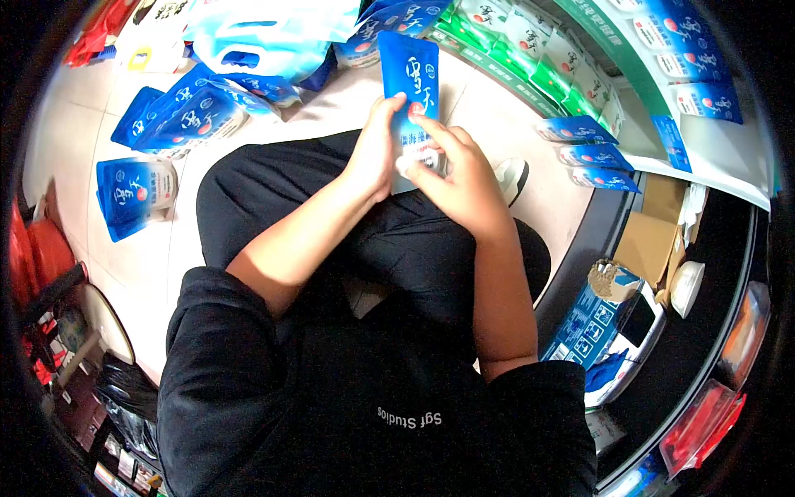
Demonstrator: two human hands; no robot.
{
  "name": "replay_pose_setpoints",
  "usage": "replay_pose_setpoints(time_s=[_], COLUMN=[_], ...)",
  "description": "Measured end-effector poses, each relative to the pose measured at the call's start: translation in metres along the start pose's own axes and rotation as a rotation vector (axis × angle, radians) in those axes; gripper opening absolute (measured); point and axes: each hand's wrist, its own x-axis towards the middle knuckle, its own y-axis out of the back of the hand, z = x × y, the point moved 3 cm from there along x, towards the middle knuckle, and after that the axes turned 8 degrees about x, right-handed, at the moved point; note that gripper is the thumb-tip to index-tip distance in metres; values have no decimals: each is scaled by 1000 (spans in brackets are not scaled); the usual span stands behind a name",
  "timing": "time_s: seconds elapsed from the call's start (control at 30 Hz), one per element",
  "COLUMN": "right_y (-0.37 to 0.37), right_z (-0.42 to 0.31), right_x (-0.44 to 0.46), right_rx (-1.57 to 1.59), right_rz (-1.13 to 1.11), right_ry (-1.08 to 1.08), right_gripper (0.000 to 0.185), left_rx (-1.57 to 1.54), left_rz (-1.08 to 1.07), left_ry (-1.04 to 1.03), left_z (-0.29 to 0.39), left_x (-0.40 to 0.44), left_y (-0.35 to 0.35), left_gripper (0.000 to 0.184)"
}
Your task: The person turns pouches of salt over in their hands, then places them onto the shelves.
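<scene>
A blue and white salt packet (411, 70) with large white characters is upright in front of my crossed legs. My left hand (378, 149) grips it by its left edge, the thumb lying on the front. My right hand (460, 170) is closed on its right side, with the index finger and thumb against the printed face. Part of the packet's lower half is hidden by my fingers.
Similar blue packets (190, 112) lie on the floor to the left, with a stack (135, 195) nearer me. More packets (590, 153) lie by the shelf edge at right. Green packets (530, 50) fill a display. An opened blue carton (592, 319) stands on the lower shelf.
</scene>
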Motion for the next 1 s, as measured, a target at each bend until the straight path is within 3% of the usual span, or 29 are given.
replay_pose_setpoints(time_s=[0.07,0.13,0.17,0.27,0.37,0.47,0.57,0.67,0.9,1.0], right_y=[4,9,12,28,36,30,24,19,12,11], right_z=[6,15,24,24,32,33,26,18,20,24], right_x=[1,1,1,5,5,4,5,5,7,8], right_rx=[21,413,481,534,480,700,770,850,871,713], right_rz=[35,177,226,417,473,391,259,266,305,335], right_ry=[-19,-224,-221,-257,-296,-402,-412,-379,-277,-141], right_gripper=[36,31,28,20,19,21,22,23,25,26], left_rx=[-79,-116,-115,-159,-195,-188,-146,-150,-70,-18], left_rz=[-62,-98,-99,-76,-59,-39,-82,-67,-49,-14], left_ry=[64,87,90,96,85,78,49,45,-37,-112], left_z=[5,12,13,15,17,19,20,21,27,34], left_x=[-6,-11,-11,-10,-10,-10,-6,-6,-4,-6], left_y=[-9,-17,-18,-18,-17,-15,-13,-10,-10,-13], left_gripper=[39,41,41,43,39,37,44,46,43,41])
